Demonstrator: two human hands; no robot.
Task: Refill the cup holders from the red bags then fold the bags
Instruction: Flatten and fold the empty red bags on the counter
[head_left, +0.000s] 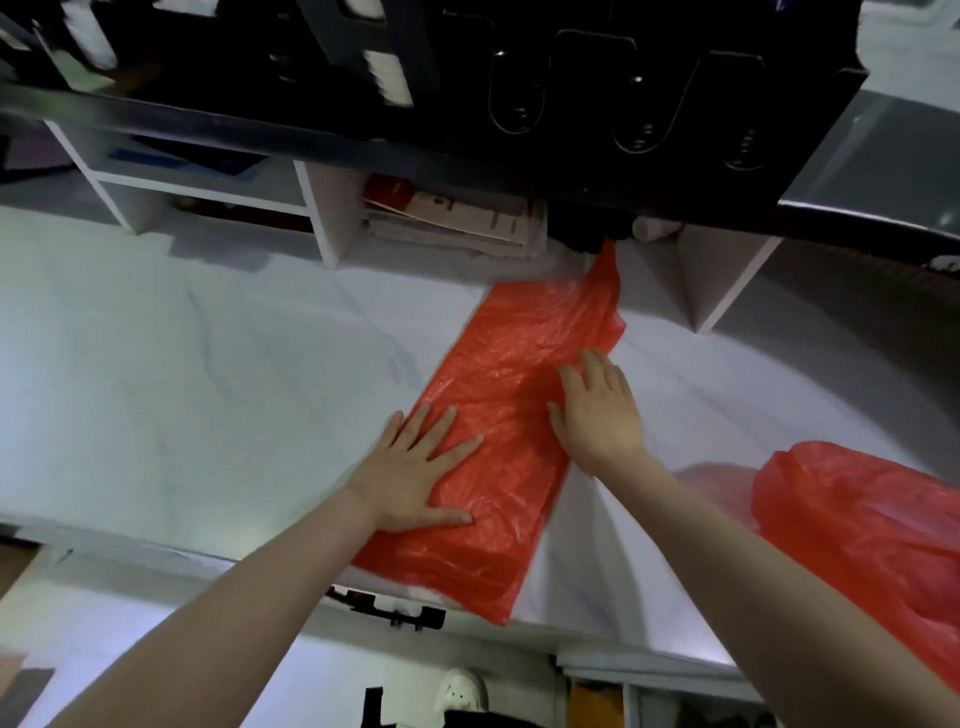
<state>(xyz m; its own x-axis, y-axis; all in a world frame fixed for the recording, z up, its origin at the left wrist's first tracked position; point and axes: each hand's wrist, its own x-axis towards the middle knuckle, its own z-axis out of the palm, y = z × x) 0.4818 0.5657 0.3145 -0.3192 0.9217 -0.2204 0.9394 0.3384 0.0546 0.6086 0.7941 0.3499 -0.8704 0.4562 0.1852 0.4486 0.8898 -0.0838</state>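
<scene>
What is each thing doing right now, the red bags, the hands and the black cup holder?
Flat red bag: spread flat on the counter, far end rumpled.
Left hand: open, pressing the bag.
Right hand: open, pressing the bag.
Other red bag: crumpled, unfolded, at the right.
Cup holder: too dark to tell if full.

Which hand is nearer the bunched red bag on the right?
Right. The right hand presses the flat bag left of the bunched bag; the left hand lies farther left.

Dim, soft, blurry view with fisheye bending at the edges.
</scene>
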